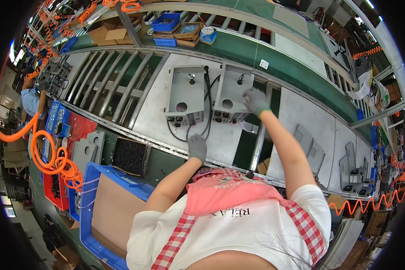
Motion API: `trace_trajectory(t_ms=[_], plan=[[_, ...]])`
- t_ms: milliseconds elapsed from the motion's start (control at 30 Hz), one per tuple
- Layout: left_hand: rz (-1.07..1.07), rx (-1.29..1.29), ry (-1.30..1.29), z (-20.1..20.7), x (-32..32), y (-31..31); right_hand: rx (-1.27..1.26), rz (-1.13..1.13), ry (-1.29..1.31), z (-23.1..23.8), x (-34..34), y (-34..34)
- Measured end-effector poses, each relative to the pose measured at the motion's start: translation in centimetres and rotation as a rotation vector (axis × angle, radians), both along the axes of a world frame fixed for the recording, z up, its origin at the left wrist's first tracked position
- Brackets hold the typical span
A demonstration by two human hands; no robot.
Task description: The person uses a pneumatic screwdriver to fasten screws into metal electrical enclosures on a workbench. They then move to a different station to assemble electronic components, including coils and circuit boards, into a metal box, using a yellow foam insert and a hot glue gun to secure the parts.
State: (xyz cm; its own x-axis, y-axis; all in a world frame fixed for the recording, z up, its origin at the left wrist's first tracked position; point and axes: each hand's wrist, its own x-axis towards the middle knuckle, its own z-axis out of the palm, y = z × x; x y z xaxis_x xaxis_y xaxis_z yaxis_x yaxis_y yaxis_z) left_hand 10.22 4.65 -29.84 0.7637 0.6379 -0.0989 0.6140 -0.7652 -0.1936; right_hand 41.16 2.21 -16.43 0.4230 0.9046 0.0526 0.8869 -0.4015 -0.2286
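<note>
Two grey open-topped metal boxes lie side by side on the white board (155,96): a left box (186,90) and a right box (233,87). Each has a round hole, a small metal fitting and a dark panel of connectors at its near end. My right hand (256,101), in a grey glove, is at the right box's right wall with fingers curled over the edge. Black cables (208,96) run between the boxes and loop forward. At that loop's near end, my gloved left hand (197,148) lies with fingers stretched out; I see no firm grip on the cable.
Bare metal rollers (114,87) lie left of the board. Nearer are a tray of small black parts (129,156) and a large blue bin (87,204). Grey metal plates (309,146) rest at right. Orange coiled hoses (54,157) hang at left; blue parts trays (166,22) stand behind.
</note>
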Motion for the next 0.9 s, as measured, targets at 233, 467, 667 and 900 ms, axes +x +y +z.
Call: trace_trajectory(t_ms=[233, 467, 667, 900], plan=[[-0.409, -0.467, -0.081, -2.2, 5.6, -6.0, 0.447, -0.419, 1.279, -11.0, -1.5, -5.3], [-0.347, -0.421, 0.088, -2.8, 7.4, -6.0, 0.365, -0.328, 1.321, -16.5, -3.5, 1.0], [-0.291, -0.344, 0.135, -2.3, 5.8, -4.1, 0.198, -0.171, 1.69, -3.2, -6.2, 1.8], [-0.159, -0.208, 0.334, 3.1, 2.3, 2.6, -0.016, -0.032, 1.54, -9.2, -4.5, -4.8]])
